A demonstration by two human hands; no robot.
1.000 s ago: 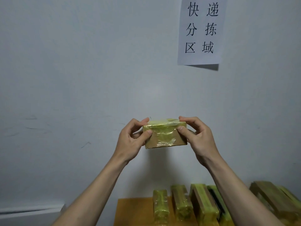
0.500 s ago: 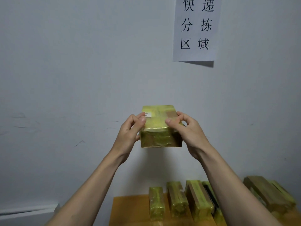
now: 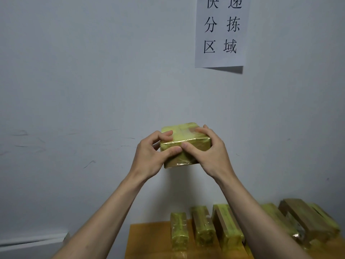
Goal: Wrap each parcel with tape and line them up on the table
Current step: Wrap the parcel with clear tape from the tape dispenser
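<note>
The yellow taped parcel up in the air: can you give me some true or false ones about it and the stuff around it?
1. Both hands hold the yellow tape-wrapped cardboard parcel. True.
2. The held parcel rests on the orange wooden table. False: it is up in front of the wall.
3. Other wrapped parcels stand on the table. True.
4. The white paper sign lies on the table. False: it hangs on the wall.

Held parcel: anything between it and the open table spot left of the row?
Nothing visible. The parcel is gripped in the air by the left hand and right hand. Below, bare table shows left of the leftmost wrapped parcel.
</note>
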